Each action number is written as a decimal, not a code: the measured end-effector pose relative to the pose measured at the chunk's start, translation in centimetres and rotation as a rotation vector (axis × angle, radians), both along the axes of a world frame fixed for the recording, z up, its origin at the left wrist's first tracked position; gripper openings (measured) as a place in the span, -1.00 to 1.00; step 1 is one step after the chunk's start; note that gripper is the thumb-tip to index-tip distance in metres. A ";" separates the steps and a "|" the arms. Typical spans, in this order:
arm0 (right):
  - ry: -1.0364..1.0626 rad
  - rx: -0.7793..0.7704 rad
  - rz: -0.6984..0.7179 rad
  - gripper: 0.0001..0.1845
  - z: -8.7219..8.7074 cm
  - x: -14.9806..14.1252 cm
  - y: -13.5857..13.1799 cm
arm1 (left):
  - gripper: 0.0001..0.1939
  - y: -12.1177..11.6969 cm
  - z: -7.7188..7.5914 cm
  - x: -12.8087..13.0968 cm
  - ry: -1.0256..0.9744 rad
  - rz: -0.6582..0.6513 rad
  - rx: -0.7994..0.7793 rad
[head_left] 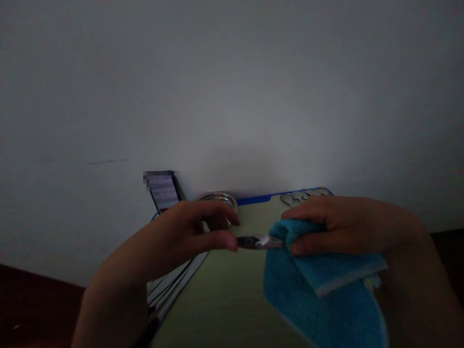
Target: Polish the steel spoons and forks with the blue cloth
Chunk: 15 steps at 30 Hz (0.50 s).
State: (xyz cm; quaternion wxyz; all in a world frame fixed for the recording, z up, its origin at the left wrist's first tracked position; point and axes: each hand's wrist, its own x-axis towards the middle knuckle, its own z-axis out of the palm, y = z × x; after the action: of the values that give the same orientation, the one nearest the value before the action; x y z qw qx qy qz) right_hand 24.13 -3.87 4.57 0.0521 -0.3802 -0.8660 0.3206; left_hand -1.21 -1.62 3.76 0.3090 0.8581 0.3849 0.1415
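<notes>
My left hand [203, 227] pinches one end of a shiny metal cutlery piece [255, 242], thumb below and forefinger above. The piece lies level in the air over the table, and its other end runs into a blue towel [322, 290]. That covered end is hidden, so I cannot tell which kind of cutlery it is. My right hand [333, 227] is closed on the towel, folded around the piece between thumb and fingers. Loose towel hangs down below the right hand.
Several metal spoons [297, 195] lie at the back right of the pale table [224, 295]. A round metal dish [221, 195] stands at the back, behind my left hand. A phone [164, 191] leans near the wall [232, 96]. Several long utensils [177, 285] lie at the left edge.
</notes>
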 end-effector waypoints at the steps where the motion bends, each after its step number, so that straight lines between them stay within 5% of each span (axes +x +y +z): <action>1: -0.016 -0.027 0.014 -0.72 0.0 0.0 0.0 | -0.77 0.1 -0.1 0.0 0.013 0.013 -0.011; 15: -0.024 0.019 0.041 -0.77 0.3 -1.1 -0.3 | -0.70 -0.2 0.1 1.3 0.094 -0.036 0.025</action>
State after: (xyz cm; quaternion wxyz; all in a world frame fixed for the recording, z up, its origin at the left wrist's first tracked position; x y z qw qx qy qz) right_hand 23.01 -4.18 4.90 0.0387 -0.3657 -0.8773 0.3086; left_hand 0.12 -1.85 3.89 0.2824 0.8745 0.3815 0.1003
